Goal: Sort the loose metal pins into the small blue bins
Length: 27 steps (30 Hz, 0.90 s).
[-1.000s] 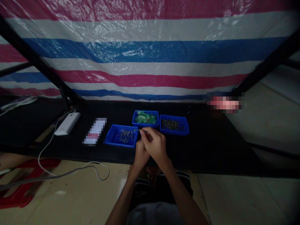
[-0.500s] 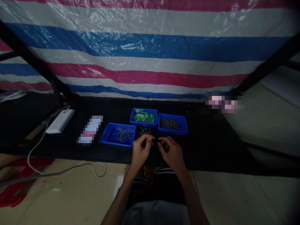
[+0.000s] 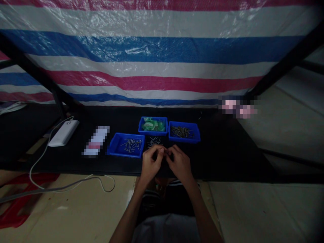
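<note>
My left hand [image 3: 152, 160] and my right hand [image 3: 178, 162] meet fingertip to fingertip above the near part of the black table. Each has its thumb and forefinger pinched together. Whatever lies between the fingertips is too small and dark to make out. Just beyond my left hand, several thin metal pins [image 3: 154, 141] lie loose on the tabletop. A blue tray [image 3: 115, 145] to the left holds more thin pins [image 3: 132, 144]. Farther right, another blue tray [image 3: 197, 135] carries a heap of darker, brassy pins [image 3: 181, 131].
Behind these, a third blue tray [image 3: 153, 133] contains green plastic packets [image 3: 153, 125]. A white power bank [image 3: 64, 133] with a cable sits left on the black table [image 3: 227, 152]. Striped sheeting [image 3: 162, 50] hangs behind, between dark frame bars. A red stool [image 3: 17, 209] stands at lower left.
My right hand has moved left, closing the gap so its fingertips now meet those of my left hand. The view has shifted slightly.
</note>
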### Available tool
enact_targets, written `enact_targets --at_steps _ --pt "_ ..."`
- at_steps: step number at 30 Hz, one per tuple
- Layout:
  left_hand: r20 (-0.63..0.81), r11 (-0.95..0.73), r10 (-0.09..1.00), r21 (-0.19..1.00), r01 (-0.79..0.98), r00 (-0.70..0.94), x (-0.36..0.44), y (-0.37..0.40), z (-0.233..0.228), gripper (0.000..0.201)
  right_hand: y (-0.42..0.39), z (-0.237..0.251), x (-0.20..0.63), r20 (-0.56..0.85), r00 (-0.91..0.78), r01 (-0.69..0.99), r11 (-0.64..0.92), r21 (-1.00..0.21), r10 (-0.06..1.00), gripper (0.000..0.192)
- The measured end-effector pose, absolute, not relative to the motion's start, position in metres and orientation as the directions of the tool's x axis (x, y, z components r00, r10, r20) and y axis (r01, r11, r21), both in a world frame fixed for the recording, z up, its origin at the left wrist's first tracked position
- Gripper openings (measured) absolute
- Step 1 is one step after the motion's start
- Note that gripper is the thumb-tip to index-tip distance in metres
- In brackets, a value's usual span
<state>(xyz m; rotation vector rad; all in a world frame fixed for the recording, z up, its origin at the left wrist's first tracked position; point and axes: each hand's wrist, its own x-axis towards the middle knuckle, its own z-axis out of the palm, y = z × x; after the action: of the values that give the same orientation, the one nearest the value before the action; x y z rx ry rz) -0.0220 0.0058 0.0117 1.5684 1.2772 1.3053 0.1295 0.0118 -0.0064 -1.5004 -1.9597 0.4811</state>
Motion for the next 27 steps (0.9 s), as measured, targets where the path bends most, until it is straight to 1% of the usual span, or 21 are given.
enact_targets --at_steps 2,4,7,9,11,13,15,20,27 --pt "0.311 -0.302 0.95 0.911 0.28 0.012 -0.021 0.004 0.013 0.027 0.012 -0.007 0.131 0.247 -0.117 0.68 0.259 -0.686 0.962 0.008" --pt "0.336 -0.323 0.942 0.892 0.317 0.015 -0.021 0.002 0.013 0.032 0.013 -0.006 0.133 0.255 -0.038 0.597 0.226 -0.77 0.966 0.008" --pt "0.307 -0.278 0.951 0.888 0.367 -0.021 -0.019 0.003 0.012 0.039 0.012 -0.004 0.135 0.29 0.039 0.411 0.249 -0.877 0.956 0.01" --pt "0.283 -0.251 0.959 0.895 0.369 -0.035 -0.018 0.005 0.01 0.036 0.01 -0.002 0.137 0.296 0.036 0.293 0.274 -0.916 0.954 0.011" --pt "0.276 -0.25 0.961 0.909 0.334 -0.033 -0.018 0.006 0.009 0.026 0.007 0.0 0.137 0.282 0.005 0.221 0.274 -0.936 0.959 0.012" --pt "0.287 -0.265 0.957 0.921 0.286 -0.039 -0.018 0.006 0.008 0.014 0.005 0.001 0.137 0.271 -0.027 0.196 0.271 -0.942 0.962 0.012" --pt "0.304 -0.282 0.951 0.924 0.257 -0.049 -0.019 0.005 0.008 0.011 0.004 0.002 0.136 0.266 -0.053 0.19 0.271 -0.944 0.963 0.012" --pt "0.316 -0.298 0.947 0.928 0.225 -0.05 -0.021 0.006 0.007 0.01 0.004 0.0 0.136 0.248 -0.084 0.198 0.26 -0.945 0.965 0.013" --pt "0.243 -0.242 0.97 0.953 0.18 0.014 -0.021 0.007 0.007 0.015 0.002 -0.002 0.137 0.227 -0.124 0.186 0.248 -0.951 0.966 0.01"
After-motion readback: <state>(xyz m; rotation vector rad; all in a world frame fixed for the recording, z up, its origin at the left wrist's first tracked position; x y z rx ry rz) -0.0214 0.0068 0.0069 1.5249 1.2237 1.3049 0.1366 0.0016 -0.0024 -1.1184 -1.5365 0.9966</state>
